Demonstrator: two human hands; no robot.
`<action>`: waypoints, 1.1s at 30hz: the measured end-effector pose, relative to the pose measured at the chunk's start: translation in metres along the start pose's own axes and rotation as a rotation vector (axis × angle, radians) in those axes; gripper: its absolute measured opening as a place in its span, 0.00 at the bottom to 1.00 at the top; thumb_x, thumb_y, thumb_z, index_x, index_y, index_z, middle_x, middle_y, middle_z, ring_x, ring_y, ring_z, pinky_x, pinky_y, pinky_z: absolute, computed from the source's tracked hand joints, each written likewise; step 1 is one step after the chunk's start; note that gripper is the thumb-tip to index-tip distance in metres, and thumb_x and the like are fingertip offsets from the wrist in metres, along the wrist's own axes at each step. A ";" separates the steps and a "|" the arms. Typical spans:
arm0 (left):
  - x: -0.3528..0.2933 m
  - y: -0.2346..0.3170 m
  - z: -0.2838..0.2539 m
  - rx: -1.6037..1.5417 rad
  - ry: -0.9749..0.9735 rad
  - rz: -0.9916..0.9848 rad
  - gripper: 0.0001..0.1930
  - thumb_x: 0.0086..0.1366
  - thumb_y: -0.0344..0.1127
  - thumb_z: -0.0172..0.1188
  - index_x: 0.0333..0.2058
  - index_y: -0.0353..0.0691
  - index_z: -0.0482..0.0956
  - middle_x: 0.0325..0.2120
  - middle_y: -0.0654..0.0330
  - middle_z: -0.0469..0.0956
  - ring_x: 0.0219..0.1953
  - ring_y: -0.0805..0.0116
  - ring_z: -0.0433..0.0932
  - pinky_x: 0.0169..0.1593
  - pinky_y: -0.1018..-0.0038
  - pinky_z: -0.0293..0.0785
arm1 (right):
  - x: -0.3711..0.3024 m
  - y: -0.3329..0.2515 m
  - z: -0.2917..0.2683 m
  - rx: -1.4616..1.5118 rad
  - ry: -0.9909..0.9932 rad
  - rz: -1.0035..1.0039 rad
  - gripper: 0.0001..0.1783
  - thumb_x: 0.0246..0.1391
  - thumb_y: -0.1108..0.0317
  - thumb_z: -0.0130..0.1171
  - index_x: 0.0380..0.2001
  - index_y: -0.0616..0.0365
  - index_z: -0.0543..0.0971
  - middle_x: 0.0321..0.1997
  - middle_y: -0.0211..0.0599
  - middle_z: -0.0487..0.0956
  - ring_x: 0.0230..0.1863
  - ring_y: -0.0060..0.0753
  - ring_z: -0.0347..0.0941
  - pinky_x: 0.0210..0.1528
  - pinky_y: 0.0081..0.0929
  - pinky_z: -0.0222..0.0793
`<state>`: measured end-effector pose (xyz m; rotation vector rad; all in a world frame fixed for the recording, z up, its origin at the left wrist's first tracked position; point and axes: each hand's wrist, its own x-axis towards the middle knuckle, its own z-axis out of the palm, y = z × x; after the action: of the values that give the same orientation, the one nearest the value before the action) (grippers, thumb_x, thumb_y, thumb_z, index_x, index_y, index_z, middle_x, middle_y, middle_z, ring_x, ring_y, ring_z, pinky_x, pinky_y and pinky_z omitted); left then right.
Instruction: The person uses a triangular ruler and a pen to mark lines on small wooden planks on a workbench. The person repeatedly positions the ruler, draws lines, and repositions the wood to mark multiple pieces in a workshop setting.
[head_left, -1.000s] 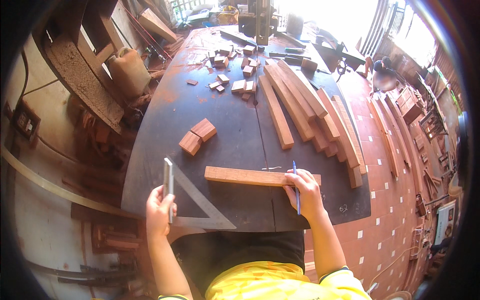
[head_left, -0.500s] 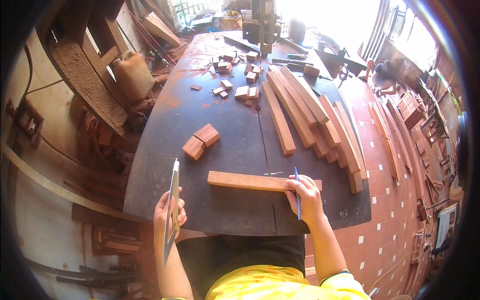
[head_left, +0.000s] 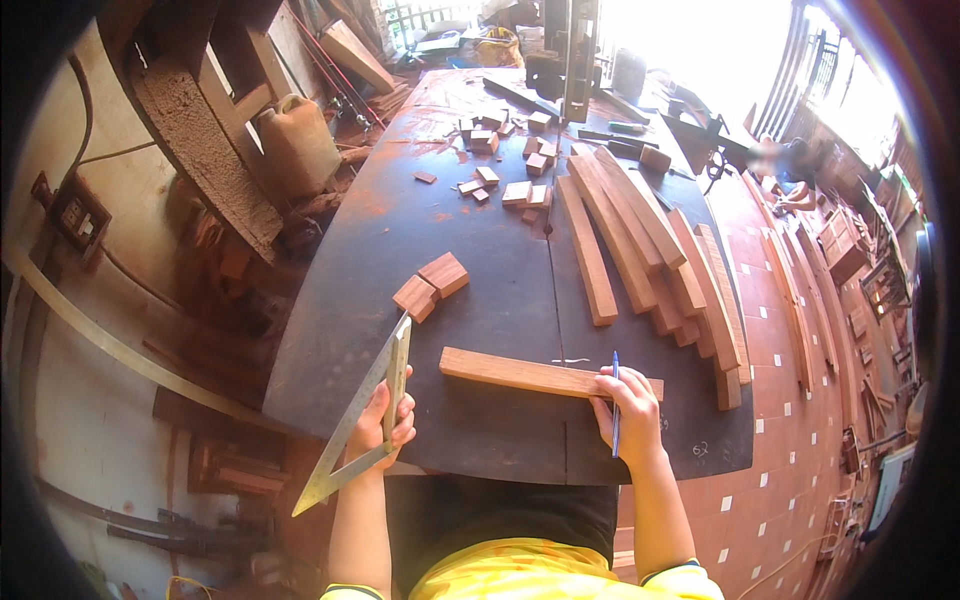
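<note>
My left hand (head_left: 376, 428) is closed round one side of a metal triangular square (head_left: 350, 416), held up over the bench's near left edge. The square's open triangle faces up toward me. A short wooden bar (head_left: 520, 373) lies crosswise on the dark bench top. Around its right end, the fingers of my right hand (head_left: 638, 412) are closed, with a blue pen (head_left: 615, 415) upright between them. Beyond the square's tip sit two wooden blocks (head_left: 432, 284) side by side.
Several long wooden strips (head_left: 610, 230) are piled on the bench's right side. Small offcuts (head_left: 517, 193) are scattered farther back. A metal machine post (head_left: 578, 70) rises at the far end. A plastic jug (head_left: 297, 148) stands left; another person (head_left: 795, 185) is at the far right.
The square in my left hand has swung from nearly edge-on to showing its wide triangular face. My right hand keeps the pen and the bar's end. The whole view has shifted slightly.
</note>
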<state>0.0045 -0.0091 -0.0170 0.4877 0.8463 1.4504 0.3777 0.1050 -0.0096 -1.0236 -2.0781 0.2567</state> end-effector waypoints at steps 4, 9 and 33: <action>-0.002 0.014 -0.001 0.264 0.070 0.114 0.28 0.79 0.50 0.58 0.66 0.36 0.74 0.30 0.61 0.75 0.18 0.79 0.69 0.21 0.80 0.63 | 0.001 0.001 0.002 -0.003 0.007 -0.020 0.20 0.43 0.80 0.73 0.43 0.58 0.83 0.47 0.49 0.85 0.51 0.56 0.82 0.56 0.44 0.79; 0.000 0.054 -0.026 1.065 0.504 0.359 0.24 0.76 0.40 0.63 0.64 0.33 0.79 0.26 0.60 0.80 0.21 0.78 0.74 0.25 0.78 0.69 | 0.004 -0.005 0.001 -0.036 -0.021 0.006 0.23 0.42 0.77 0.75 0.45 0.58 0.83 0.47 0.46 0.85 0.52 0.56 0.80 0.59 0.47 0.75; 0.058 0.087 -0.048 1.746 0.535 0.504 0.17 0.65 0.36 0.69 0.50 0.35 0.86 0.41 0.41 0.85 0.45 0.41 0.84 0.51 0.54 0.80 | 0.001 -0.011 0.007 -0.065 0.037 -0.002 0.26 0.43 0.78 0.73 0.49 0.60 0.81 0.46 0.48 0.84 0.51 0.58 0.79 0.60 0.48 0.72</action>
<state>-0.0936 0.0471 0.0061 1.7026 2.5065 0.8879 0.3662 0.0997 -0.0082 -1.0570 -2.0662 0.1684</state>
